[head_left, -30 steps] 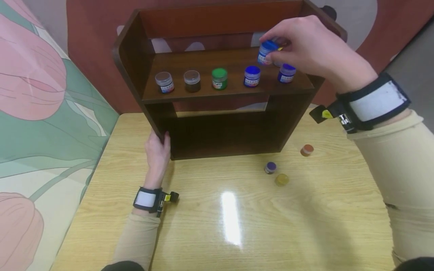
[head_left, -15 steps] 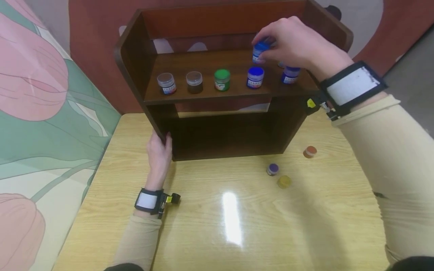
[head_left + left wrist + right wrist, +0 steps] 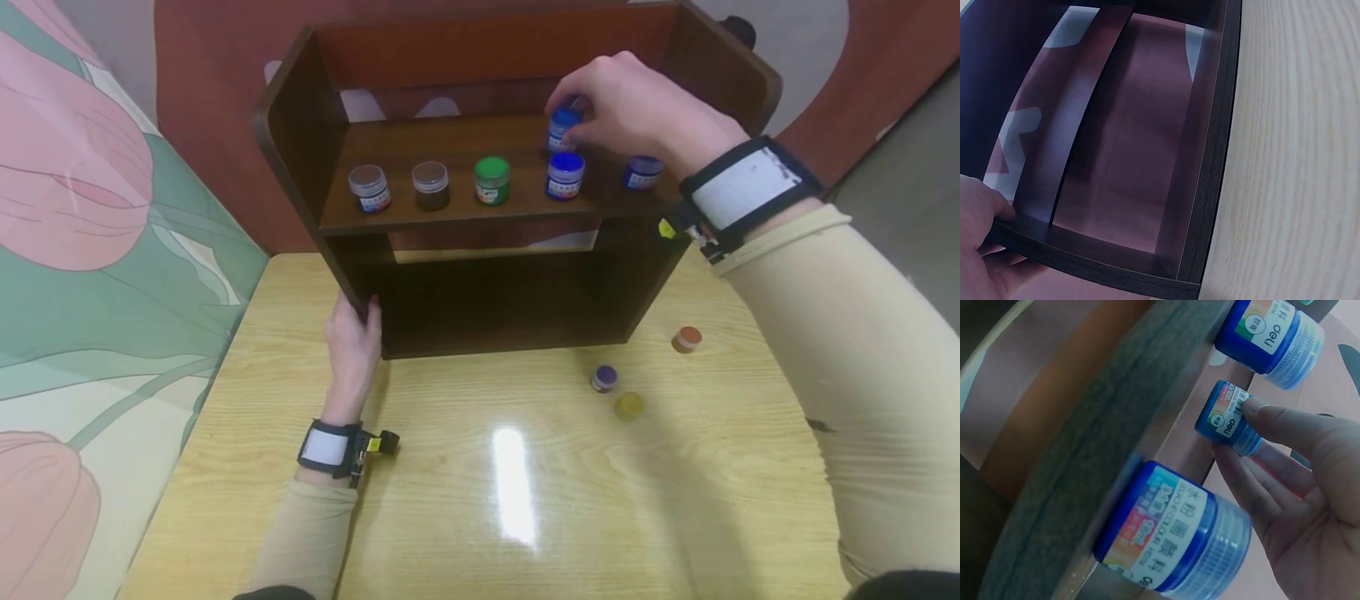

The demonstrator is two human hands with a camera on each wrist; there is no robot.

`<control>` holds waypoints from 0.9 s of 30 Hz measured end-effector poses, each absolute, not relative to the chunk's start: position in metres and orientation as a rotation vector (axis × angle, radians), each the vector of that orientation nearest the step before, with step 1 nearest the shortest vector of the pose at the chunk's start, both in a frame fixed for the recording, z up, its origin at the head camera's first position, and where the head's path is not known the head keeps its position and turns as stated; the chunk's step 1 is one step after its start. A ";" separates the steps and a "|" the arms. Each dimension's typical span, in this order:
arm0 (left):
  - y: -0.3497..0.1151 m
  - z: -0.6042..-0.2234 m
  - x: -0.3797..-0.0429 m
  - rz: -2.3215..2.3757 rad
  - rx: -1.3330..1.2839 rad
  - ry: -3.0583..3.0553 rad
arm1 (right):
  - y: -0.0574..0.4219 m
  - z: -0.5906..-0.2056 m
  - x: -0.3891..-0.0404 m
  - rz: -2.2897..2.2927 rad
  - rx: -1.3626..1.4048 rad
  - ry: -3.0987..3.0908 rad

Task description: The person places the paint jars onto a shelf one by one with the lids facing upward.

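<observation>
My right hand (image 3: 633, 108) pinches a small blue paint jar (image 3: 1225, 415) between thumb and fingers, just behind the front row on the upper shelf. Whether its base touches the board I cannot tell. In front of it stands a dark blue paint jar (image 3: 565, 177), and another blue jar (image 3: 642, 172) sits partly hidden under my wrist. Further left along the same board are a green jar (image 3: 492, 180), a dark brown jar (image 3: 431, 186) and a clear-lidded jar (image 3: 370, 188). My left hand (image 3: 352, 346) grips the left side panel of the brown wooden shelf (image 3: 450, 218).
On the wooden table (image 3: 442, 450), right of the shelf's base, lie a purple-lidded jar (image 3: 604, 378), a yellow jar (image 3: 629, 406) and an orange-lidded jar (image 3: 686, 339). A patterned wall (image 3: 210, 117) stands close behind the shelf.
My right hand has moved left and slightly down with the blue paint jar, from between the two front blue jars to behind the left one. My left hand keeps its grip.
</observation>
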State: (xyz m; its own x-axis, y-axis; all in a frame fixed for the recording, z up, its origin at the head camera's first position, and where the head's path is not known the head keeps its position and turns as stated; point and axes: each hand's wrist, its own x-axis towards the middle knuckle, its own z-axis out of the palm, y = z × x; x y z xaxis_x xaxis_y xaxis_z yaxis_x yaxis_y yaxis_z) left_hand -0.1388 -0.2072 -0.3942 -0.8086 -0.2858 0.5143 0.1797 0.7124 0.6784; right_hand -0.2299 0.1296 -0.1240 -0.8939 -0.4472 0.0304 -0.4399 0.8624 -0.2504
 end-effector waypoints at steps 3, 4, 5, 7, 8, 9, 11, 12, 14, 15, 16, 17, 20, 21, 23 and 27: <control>-0.208 -0.394 -0.139 -1.002 0.091 -2.318 | 0.129 -0.124 -0.229 -0.397 -0.704 3.008; -0.208 -0.394 -0.139 -1.004 0.094 -2.321 | 0.129 -0.124 -0.229 -0.401 -0.701 3.009; -0.208 -0.394 -0.139 -1.005 0.097 -2.325 | 0.129 -0.124 -0.229 -0.404 -0.696 3.009; -0.208 -0.393 -0.139 -1.004 0.100 -2.331 | 0.129 -0.125 -0.230 -0.407 -0.688 3.008; -0.207 -0.393 -0.139 -1.003 0.099 -2.332 | 0.129 -0.125 -0.230 -0.410 -0.684 3.004; -0.207 -0.393 -0.139 -1.001 0.099 -2.334 | 0.129 -0.125 -0.231 -0.412 -0.681 3.003; -0.207 -0.393 -0.139 -0.996 0.101 -2.335 | 0.129 -0.125 -0.232 -0.411 -0.679 2.997; -0.207 -0.393 -0.139 -0.994 0.102 -2.335 | 0.128 -0.125 -0.232 -0.413 -0.679 2.994; -0.207 -0.393 -0.139 -0.993 0.099 -2.333 | 0.128 -0.125 -0.233 -0.420 -0.692 2.988; -0.207 -0.393 -0.139 -0.991 0.098 -2.332 | 0.128 -0.126 -0.233 -0.422 -0.694 2.986; -0.207 -0.393 -0.139 -0.989 0.094 -2.330 | 0.128 -0.126 -0.233 -0.425 -0.696 2.984; -0.207 -0.393 -0.139 -0.987 0.090 -2.330 | 0.128 -0.126 -0.233 -0.427 -0.697 2.983; -0.207 -0.393 -0.139 -0.983 0.085 -2.324 | 0.127 -0.127 -0.232 -0.428 -0.704 2.981; -0.207 -0.394 -0.139 -0.980 0.086 -2.322 | 0.127 -0.127 -0.232 -0.428 -0.706 2.980; -0.207 -0.394 -0.139 -0.981 0.089 -2.316 | 0.126 -0.127 -0.233 -0.426 -0.711 2.975; -0.207 -0.394 -0.138 -0.983 0.097 -2.308 | 0.125 -0.127 -0.234 -0.411 -0.720 2.970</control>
State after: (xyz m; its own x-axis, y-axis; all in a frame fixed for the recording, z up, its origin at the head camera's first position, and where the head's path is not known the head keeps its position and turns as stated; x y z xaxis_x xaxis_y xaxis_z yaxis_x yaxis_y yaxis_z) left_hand -0.1384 -0.2068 -0.3936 -0.8047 -0.2950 0.5152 0.1671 0.7201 0.6734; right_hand -0.2340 0.1253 -0.1275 -0.8894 -0.4571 0.0065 -0.4417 0.8555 -0.2703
